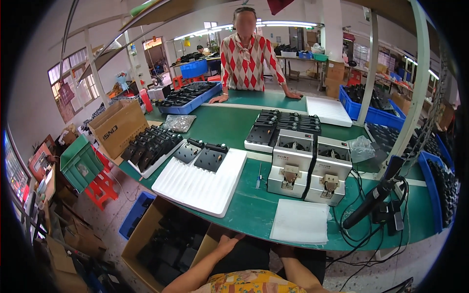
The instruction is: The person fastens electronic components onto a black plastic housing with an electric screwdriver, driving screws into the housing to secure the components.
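In the head view, take the white foam tray on the green table as the landmark. It lies at the person's left front, slightly turned to the table edge; through the bent picture I cannot tell which side is longer. Two black units sit on its far part, side by side, with its near part bare.

The left hand is below the tray's near right corner, down by the table edge and next to the flap of a cardboard box; whether they touch is unclear. Its fingers reach toward the right and its palm is hidden, so I cannot tell whether it holds anything. The tray lies beyond this hand and a little to the left, and this is the nearer hand to it. The box, with black parts inside, is on the near side of the tray, below the table.

The right hand is farther right of the tray, mostly shaded at the table edge; its grip cannot be told. Just beyond it lies a white foam sheet. Right of the tray are a screwdriver and two silver machines.
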`<state>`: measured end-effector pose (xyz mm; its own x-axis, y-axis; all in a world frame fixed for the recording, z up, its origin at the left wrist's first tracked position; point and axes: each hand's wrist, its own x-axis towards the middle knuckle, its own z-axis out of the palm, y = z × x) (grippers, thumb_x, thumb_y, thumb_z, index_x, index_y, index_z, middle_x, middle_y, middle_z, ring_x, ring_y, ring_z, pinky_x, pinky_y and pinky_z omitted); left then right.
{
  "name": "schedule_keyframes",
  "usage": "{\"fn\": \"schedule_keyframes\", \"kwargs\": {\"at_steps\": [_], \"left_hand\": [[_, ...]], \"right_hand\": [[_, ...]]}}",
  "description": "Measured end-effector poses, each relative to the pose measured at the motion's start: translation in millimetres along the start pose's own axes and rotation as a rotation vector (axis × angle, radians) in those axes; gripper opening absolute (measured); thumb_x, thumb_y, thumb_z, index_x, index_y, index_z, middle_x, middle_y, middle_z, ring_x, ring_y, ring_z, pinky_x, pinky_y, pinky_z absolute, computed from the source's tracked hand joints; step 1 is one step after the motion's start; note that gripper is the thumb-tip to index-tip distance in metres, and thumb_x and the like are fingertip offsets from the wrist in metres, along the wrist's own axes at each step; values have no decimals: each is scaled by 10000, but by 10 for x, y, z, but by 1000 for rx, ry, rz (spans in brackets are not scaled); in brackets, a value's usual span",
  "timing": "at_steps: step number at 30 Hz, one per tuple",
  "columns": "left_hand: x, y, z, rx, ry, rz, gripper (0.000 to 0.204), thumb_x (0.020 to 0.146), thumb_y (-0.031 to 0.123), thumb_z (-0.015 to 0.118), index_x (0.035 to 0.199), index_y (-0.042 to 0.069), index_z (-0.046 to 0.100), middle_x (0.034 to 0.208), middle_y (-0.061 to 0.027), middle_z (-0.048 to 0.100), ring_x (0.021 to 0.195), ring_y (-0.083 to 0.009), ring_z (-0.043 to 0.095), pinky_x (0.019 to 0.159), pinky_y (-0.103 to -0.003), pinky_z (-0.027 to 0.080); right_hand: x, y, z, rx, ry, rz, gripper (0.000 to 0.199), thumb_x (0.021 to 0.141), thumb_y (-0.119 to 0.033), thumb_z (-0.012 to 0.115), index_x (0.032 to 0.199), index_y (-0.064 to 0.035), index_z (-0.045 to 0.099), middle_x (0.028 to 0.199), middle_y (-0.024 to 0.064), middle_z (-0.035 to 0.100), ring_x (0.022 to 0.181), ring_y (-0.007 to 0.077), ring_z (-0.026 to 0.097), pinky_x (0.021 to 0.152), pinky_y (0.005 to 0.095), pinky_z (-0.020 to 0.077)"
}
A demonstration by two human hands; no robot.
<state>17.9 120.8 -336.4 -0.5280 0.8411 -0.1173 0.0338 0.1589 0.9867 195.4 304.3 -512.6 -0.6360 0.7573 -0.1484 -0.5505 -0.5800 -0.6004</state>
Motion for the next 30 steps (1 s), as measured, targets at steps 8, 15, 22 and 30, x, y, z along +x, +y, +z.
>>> {"fn": "schedule_keyframes", "kwargs": {"at_steps": [8,15,22,30], "left_hand": [[26,-238,-43,71,31,-18,629,858,512,751,1070,-77,696,1029,-148,714,971,-213,657,844,-363,511],[-95,-21,-60,181,129,-182,688,795,600,769,692,-69,648,712,-91,635,697,-161,603,610,-343,491],[-141,154,-29,123,69,-207,681,800,590,771,744,-72,626,797,-95,622,767,-164,600,638,-316,483],[4,-334,-32,157,136,-151,765,773,623,774,783,-131,643,816,-134,659,787,-181,628,677,-340,511]], "right_hand": [[35,109,-351,107,-62,-118,640,919,-631,541,1316,-130,574,1065,24,662,829,180,623,809,334,552],[94,194,-472,271,-71,-212,604,920,-620,554,1282,-138,597,1031,11,665,819,162,618,796,314,549],[99,50,-816,842,-408,146,603,975,-533,443,1442,-156,501,1487,135,474,1329,360,469,1124,520,348],[-118,-216,84,368,51,-69,423,972,-519,522,1148,-156,651,922,6,672,764,162,611,708,309,527]]}}
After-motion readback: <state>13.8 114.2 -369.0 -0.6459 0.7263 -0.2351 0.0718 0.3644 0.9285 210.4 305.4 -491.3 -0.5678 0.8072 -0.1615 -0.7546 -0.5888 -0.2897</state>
